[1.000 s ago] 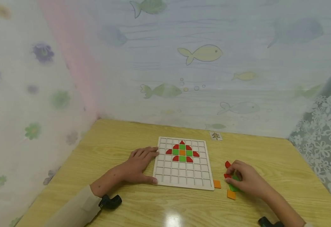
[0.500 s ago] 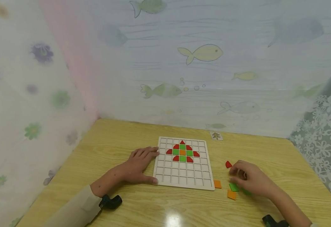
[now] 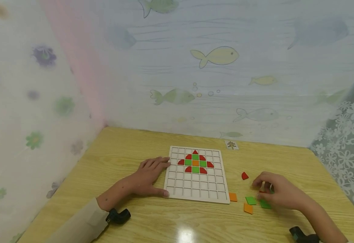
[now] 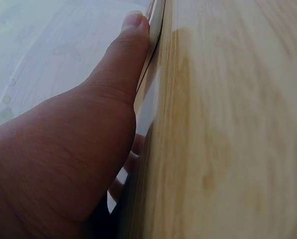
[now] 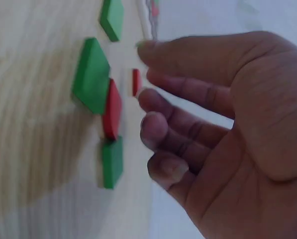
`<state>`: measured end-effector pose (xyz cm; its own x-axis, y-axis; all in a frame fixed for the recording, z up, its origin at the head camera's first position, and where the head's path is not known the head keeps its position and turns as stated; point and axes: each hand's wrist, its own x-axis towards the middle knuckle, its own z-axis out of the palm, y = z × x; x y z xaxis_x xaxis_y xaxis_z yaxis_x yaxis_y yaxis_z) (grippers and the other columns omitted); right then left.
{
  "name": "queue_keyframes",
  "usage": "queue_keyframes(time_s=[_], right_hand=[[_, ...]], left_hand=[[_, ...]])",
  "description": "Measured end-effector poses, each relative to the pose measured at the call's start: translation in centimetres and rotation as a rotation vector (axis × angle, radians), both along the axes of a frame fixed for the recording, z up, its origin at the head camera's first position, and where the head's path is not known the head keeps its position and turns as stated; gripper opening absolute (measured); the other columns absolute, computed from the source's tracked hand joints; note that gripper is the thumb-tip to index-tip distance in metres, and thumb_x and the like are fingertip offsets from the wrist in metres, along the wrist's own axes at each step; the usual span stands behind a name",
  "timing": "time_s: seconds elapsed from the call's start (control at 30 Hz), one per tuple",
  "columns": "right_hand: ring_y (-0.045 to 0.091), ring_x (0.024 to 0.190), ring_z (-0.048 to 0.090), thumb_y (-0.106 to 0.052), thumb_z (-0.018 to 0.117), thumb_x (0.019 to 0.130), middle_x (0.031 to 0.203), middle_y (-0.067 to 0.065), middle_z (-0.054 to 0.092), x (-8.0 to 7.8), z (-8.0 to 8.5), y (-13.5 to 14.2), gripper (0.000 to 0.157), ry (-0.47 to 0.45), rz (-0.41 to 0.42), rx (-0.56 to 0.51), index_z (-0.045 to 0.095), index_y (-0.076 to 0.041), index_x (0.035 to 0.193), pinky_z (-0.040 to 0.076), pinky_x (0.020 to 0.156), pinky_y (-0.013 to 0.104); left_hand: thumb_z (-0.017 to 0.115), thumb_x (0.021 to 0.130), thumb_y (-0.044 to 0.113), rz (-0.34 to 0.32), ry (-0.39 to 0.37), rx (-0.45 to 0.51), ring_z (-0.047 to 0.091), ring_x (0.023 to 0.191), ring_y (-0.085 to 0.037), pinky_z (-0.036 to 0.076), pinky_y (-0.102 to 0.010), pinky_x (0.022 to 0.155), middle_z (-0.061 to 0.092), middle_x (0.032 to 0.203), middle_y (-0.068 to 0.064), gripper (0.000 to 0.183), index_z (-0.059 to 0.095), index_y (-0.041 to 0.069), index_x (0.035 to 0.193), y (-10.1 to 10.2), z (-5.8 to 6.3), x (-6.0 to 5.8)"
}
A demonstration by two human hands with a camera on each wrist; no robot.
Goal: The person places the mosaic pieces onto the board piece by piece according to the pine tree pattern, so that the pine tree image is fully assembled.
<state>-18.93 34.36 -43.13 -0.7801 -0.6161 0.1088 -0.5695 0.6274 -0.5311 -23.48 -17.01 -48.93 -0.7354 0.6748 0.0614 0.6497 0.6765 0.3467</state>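
Note:
In the head view, a pale gridded board (image 3: 180, 184) carries a pattern of red, green and orange tiles (image 3: 195, 163). My left hand (image 3: 147, 177) rests at its left edge, fingers extended, thumb touching the near-left corner. To the right of the board, my right hand (image 3: 281, 190) hovers over loose tiles, fingers loosely bent. The right wrist view shows a gap between thumb and fingers, with nothing held. Under that hand lie a red tile (image 5: 112, 109) and green tiles (image 5: 92, 77). A red rounded tile (image 3: 245, 176) lies to its left.
One orange tile (image 3: 233, 197) lies against the board's right edge; another orange tile (image 3: 248, 208) lies nearer me, beside a green tile (image 3: 250, 200). A small patterned card (image 3: 232, 145) lies behind the board. Fish-printed curtain (image 3: 164, 114) borders the table's far edge.
My right hand has shifted rightward, away from the board, uncovering green tiles. The red tile formerly at its fingertips is no longer there; a red tile shows beneath the hand. My left hand stays put.

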Motion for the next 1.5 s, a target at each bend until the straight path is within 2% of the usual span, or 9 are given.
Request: queue_keyframes(time_s=[0.27,0.53,0.67,0.97,1.1,1.27,1.4,1.5], right_hand=[[0.000,0.072,0.053,-0.020,0.084,0.093,0.103,-0.003,0.067,-0.1,0.3,1.0,0.023,-0.081,-0.060,0.097,0.072,-0.011,0.112,0.049,0.061,0.026],[0.000,0.075,0.052,-0.015,0.082,0.095,0.099,-0.006,0.064,-0.5,-0.2,0.5,0.018,-0.095,-0.052,0.095,0.070,-0.015,0.108,0.048,0.062,0.025],[0.001,0.073,0.050,-0.014,0.081,0.095,0.099,-0.006,0.062,-0.3,-0.3,0.2,0.018,-0.104,-0.054,0.082,0.067,-0.014,0.107,0.046,0.061,0.025],[0.003,0.068,0.051,-0.018,0.080,0.097,0.088,-0.011,0.064,-0.3,-0.3,0.0,0.015,-0.140,-0.037,0.040,0.066,-0.017,0.104,0.045,0.059,0.025],[0.004,0.069,0.052,-0.012,0.077,0.098,0.091,-0.010,0.066,-0.3,-0.4,-0.1,0.013,-0.115,-0.005,-0.012,0.070,-0.017,0.108,0.046,0.058,0.025],[0.004,0.069,0.051,0.001,0.073,0.098,0.094,-0.009,0.065,-0.3,-0.6,-0.6,0.026,-0.035,0.054,-0.094,0.074,-0.016,0.118,0.046,0.057,0.023],[0.006,0.069,0.051,0.003,0.071,0.098,0.093,-0.010,0.064,-0.3,-0.5,-1.8,0.025,0.003,0.074,-0.135,0.073,-0.017,0.113,0.046,0.057,0.023],[0.006,0.066,0.049,0.001,0.071,0.099,0.085,-0.011,0.060,-0.3,-0.4,-2.8,0.020,0.001,0.050,-0.153,0.070,-0.018,0.105,0.044,0.054,0.023]], left_hand=[[0.065,0.087,0.082,-0.008,-0.007,0.011,0.015,0.162,-0.035,0.018,-0.066,0.123,0.017,0.177,-0.006,0.109,0.030,0.018,0.168,0.0,0.1,0.0],[0.067,0.088,0.079,-0.022,0.002,0.021,0.016,0.162,-0.036,0.018,-0.067,0.122,0.018,0.176,-0.007,0.108,0.031,0.016,0.167,-0.2,0.0,-0.1],[0.067,0.088,0.079,-0.029,0.007,0.027,0.017,0.162,-0.037,0.019,-0.068,0.121,0.019,0.176,-0.008,0.107,0.031,0.015,0.167,-0.2,-0.1,0.0],[0.066,0.088,0.079,-0.027,-0.001,0.024,0.015,0.162,-0.036,0.017,-0.067,0.123,0.017,0.177,-0.007,0.108,0.030,0.016,0.167,-0.2,0.0,0.0],[0.066,0.088,0.079,-0.026,-0.001,0.021,0.015,0.162,-0.035,0.016,-0.066,0.123,0.017,0.177,-0.006,0.108,0.029,0.016,0.168,-0.1,0.0,-0.1],[0.065,0.088,0.081,-0.020,0.007,0.017,0.015,0.162,-0.035,0.017,-0.066,0.123,0.018,0.177,-0.006,0.109,0.030,0.017,0.168,-0.1,-0.3,-0.2],[0.062,0.086,0.085,0.002,0.007,0.004,0.015,0.162,-0.035,0.019,-0.066,0.123,0.018,0.177,-0.004,0.110,0.031,0.019,0.167,0.0,-0.3,-0.2],[0.061,0.085,0.087,0.014,-0.002,-0.005,0.015,0.162,-0.034,0.019,-0.066,0.123,0.017,0.177,-0.003,0.111,0.031,0.020,0.167,0.1,-0.3,-0.2]])
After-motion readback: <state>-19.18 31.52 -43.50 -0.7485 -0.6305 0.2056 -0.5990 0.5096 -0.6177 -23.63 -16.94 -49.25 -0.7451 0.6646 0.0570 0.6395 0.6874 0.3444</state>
